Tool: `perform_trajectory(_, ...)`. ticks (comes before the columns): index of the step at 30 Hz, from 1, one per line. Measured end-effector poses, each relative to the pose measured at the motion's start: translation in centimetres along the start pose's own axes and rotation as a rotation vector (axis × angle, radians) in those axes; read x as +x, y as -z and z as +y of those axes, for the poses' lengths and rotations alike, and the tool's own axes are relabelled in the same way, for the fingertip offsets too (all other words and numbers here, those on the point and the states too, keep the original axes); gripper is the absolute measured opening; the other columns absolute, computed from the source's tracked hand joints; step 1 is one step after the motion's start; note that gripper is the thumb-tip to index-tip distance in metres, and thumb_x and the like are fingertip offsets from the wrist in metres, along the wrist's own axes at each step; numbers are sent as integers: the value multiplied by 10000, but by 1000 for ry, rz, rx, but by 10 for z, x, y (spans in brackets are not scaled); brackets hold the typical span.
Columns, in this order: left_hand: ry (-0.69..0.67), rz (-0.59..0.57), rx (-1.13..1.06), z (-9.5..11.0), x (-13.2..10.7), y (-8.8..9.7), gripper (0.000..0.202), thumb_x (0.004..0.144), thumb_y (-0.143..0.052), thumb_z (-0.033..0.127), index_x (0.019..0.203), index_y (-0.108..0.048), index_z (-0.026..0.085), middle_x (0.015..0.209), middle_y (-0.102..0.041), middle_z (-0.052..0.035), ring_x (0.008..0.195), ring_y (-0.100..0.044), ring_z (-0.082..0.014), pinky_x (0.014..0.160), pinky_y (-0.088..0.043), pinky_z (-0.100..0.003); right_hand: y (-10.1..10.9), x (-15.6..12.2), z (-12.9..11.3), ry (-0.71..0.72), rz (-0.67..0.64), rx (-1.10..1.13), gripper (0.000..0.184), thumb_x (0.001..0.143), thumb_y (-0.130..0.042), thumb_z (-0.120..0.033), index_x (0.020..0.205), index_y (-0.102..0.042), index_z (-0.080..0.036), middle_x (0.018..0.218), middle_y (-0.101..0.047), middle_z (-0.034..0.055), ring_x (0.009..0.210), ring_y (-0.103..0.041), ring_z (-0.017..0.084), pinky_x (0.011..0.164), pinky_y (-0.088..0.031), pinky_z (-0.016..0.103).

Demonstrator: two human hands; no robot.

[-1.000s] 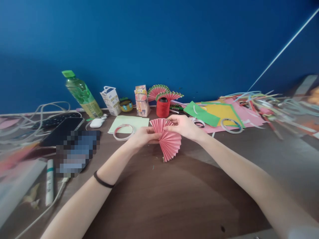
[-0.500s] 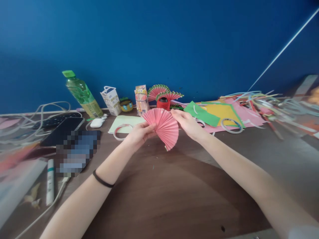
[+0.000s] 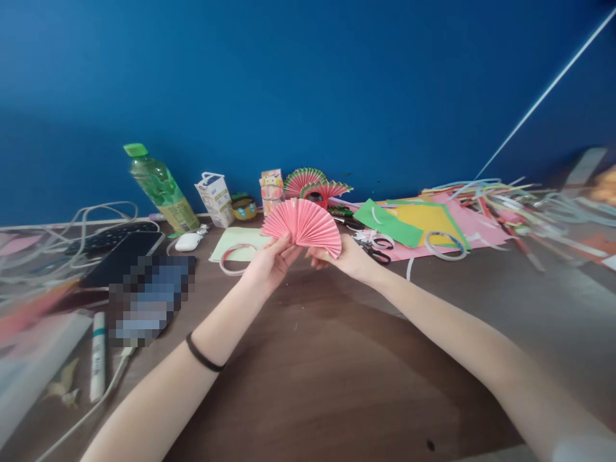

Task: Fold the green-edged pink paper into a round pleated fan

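A pleated pink paper fan is spread in a half circle above the table, its curved edge upward. My left hand pinches it near the lower middle, where the folds meet. At the lower right corner of the fan, my right hand is closed on the edge, with its fingers curled underneath. Behind the fan are other pleated fans, red with green edges and partly hidden. Black-handled scissors lie just beyond my right hand.
Along the blue wall stand a green bottle, a white carton and a small figured box. Tape rolls and coloured paper lie to the right, near a heap of strips. Phones, cables and a marker lie left.
The fan has turned so its arc faces upward instead of to the right. My right hand has moved down from its upper edge to its lower right corner, uncovering the scissors.
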State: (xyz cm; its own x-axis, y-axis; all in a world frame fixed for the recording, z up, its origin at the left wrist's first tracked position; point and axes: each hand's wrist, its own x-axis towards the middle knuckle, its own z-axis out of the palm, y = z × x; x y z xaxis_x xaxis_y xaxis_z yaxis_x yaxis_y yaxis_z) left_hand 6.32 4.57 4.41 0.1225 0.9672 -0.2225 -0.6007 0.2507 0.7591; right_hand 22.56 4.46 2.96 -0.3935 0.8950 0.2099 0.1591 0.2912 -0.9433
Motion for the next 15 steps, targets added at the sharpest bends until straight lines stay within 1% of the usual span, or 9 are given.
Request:
perform_trajectory(2,37,-62,102,-1,-1,1,189,813,-505,52,701,-656,78,714,-699,-72,648,-661,-110,749,-542,-214,4,1,1,27,100,-27,362,712,-620,-487,711,-620,-125,595,-621,34,530,-590,126,549,-491,257)
perform_trajectory(5,89,-128,206,0,-2,4,166,807,-527,70,737,-676,85,782,-712,-83,705,-670,-123,791,-533,-236,10,4,5,36,168,-105,361,704,-623,-496,671,-615,-137,554,-601,17,501,-567,122,518,-469,253)
perform_trajectory(7,136,-173,258,2,-3,6,155,809,-536,88,757,-682,86,804,-714,-87,734,-672,-131,814,-527,-248,13,5,7,65,172,-151,339,682,-650,-481,666,-621,-144,556,-602,6,518,-565,126,526,-462,254)
perform_trajectory(10,233,-239,334,4,-6,6,153,813,-537,99,785,-686,75,805,-711,-97,751,-675,-144,815,-527,-249,14,4,7,147,154,-151,293,642,-698,-438,683,-642,-154,643,-649,7,616,-598,147,611,-480,276)
perform_trajectory(12,280,-275,363,6,-7,6,161,817,-529,93,783,-685,70,794,-709,-98,737,-676,-142,783,-534,-231,14,3,5,183,137,-116,270,623,-719,-415,691,-653,-162,696,-673,10,675,-617,162,663,-488,292)
perform_trajectory(15,329,-342,397,7,-9,6,175,823,-517,87,771,-683,68,777,-706,-91,716,-677,-137,715,-542,-199,13,0,2,204,87,-43,250,604,-736,-396,682,-656,-172,704,-680,5,687,-626,166,674,-497,300)
